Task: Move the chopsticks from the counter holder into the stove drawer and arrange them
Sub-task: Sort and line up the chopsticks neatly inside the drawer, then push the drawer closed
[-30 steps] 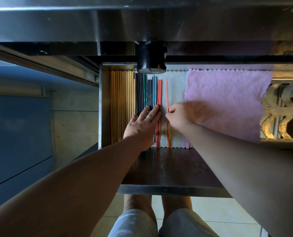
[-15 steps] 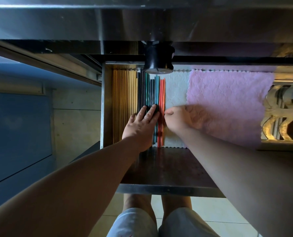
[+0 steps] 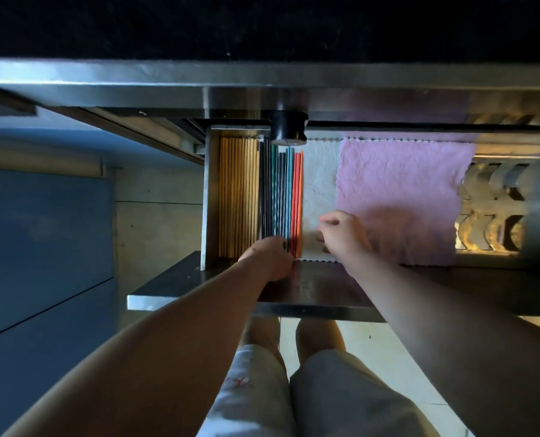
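The stove drawer [image 3: 210, 200] stands pulled out. Wooden chopsticks [image 3: 238, 197] lie in a tight row at its left side. Beside them lie dark, teal and blue chopsticks [image 3: 276, 190], then red-orange chopsticks [image 3: 297, 197] on a white cloth [image 3: 319, 184]. My left hand [image 3: 268, 258] sits at the near ends of the dark and coloured chopsticks with its fingers folded under, knuckles against the ends; the fingertips are hidden. My right hand [image 3: 341, 233] hovers over the white cloth just right of the red pair, fingers loosely curled, holding nothing.
A pink cloth [image 3: 401, 197] covers the drawer's middle. Metal pieces [image 3: 495, 209] lie at its right end. A black knob [image 3: 289, 129] hangs over the drawer's back. The steel drawer front [image 3: 294, 288] juts toward my legs; a blue cabinet [image 3: 41, 234] stands on the left.
The loose red chopstick now lies against the other red ones. My left hand slid back from flat on the chopsticks to their near ends. My right hand let go and lifted right.
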Action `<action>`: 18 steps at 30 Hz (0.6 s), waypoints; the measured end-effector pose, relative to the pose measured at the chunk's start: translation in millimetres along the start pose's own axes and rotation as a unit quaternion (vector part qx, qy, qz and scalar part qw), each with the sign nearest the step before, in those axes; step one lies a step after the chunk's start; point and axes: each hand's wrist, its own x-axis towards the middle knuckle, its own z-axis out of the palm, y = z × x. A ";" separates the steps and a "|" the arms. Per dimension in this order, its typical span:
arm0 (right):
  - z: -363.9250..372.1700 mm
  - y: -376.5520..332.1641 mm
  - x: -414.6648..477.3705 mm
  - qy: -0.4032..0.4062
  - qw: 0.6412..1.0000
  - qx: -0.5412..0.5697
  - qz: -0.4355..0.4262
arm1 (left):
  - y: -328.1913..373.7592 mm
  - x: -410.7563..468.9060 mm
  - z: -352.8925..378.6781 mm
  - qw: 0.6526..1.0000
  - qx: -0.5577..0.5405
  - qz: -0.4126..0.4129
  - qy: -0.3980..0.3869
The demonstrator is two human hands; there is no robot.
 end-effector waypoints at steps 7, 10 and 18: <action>-45.1 4.2 -70.1 0.005 0.998 0.033 -0.043 | 22.7 -76.0 -1.1 0.996 -0.046 0.021 0.075; -68.6 9.0 -106.6 0.011 0.994 0.002 -0.113 | 34.2 -114.2 1.0 0.994 -0.005 0.043 0.102; -114.4 51.2 -182.6 0.000 0.989 0.044 -0.144 | 37.8 -193.2 43.0 0.956 -0.087 0.164 0.226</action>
